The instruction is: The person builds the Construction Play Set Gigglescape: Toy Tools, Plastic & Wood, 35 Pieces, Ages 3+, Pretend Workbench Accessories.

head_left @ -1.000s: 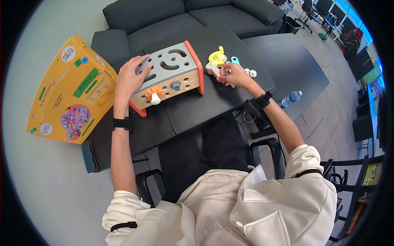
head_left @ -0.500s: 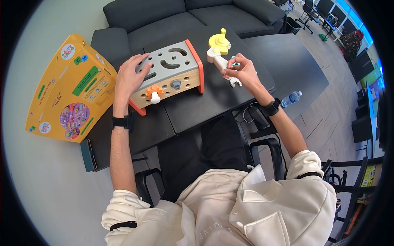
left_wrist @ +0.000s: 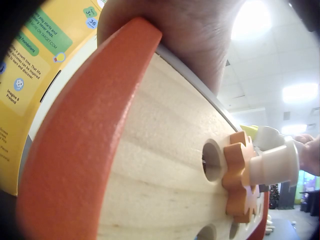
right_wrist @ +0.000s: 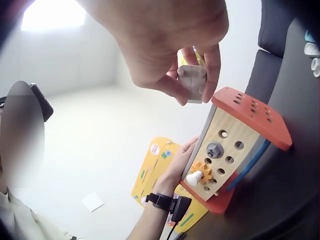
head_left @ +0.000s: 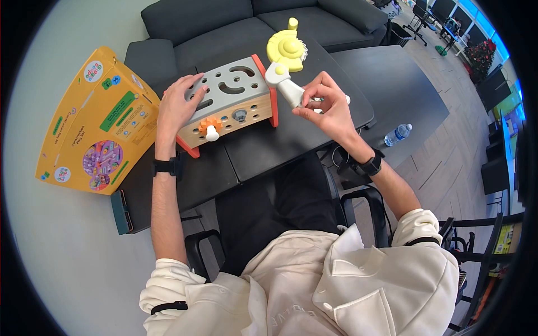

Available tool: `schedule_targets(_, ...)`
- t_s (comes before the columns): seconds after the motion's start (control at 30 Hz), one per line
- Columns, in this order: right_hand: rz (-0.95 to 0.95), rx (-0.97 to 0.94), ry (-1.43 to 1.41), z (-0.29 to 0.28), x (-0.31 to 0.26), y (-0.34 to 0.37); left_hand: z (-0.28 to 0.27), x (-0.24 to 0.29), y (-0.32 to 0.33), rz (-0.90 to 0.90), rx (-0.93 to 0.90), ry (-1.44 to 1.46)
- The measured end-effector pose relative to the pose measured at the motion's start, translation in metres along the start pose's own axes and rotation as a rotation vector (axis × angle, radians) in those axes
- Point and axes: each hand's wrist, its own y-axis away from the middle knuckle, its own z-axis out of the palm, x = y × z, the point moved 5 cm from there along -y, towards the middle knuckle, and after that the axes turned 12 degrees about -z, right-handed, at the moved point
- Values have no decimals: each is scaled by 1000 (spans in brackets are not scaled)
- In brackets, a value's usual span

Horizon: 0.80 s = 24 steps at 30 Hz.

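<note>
My right hand [head_left: 330, 112] pinches the white handle of a yellow toy circular saw [head_left: 287, 49], lifted over the table just right of a toy workbench [head_left: 246, 103]. The handle's end [right_wrist: 192, 82] shows between thumb and fingers in the right wrist view. On the workbench's grey slotted top rests my left hand [head_left: 180, 103], thumb spread from the fingers. The wooden front carries an orange gear [head_left: 208, 124] with a white peg [head_left: 212, 134] through it, and beside them a grey bolt [right_wrist: 215, 150]. Red panels close both ends.
A tall yellow box [head_left: 101, 129] stands left of the workbench. White and teal toy parts [right_wrist: 312, 50] lie on the dark table [head_left: 269, 151], partly behind my right hand. A water bottle [head_left: 398, 135] stands to the right; a grey sofa [head_left: 213, 33] is behind.
My right hand has picked the toy saw up from the table and raised it, with the saw now nearer the workbench. My left hand has stayed on the workbench top.
</note>
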Motion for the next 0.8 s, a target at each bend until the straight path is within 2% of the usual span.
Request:
schedule_targets(0.3,-28,-48,-39,21,-14,5,0,0,0,-11,-2,-8)
schedule_targets(0.57,-20,-33,-85,14,-18,2,1,-2,1,-15,-5,-5)
schedule_targets(0.63,-36,-12,12,7,-18,1,1,-1,1,-26,-9,-5)
schedule_targets(0.8,-65,-18,38,5,-20,2,-1,0,1,-23,10,42)
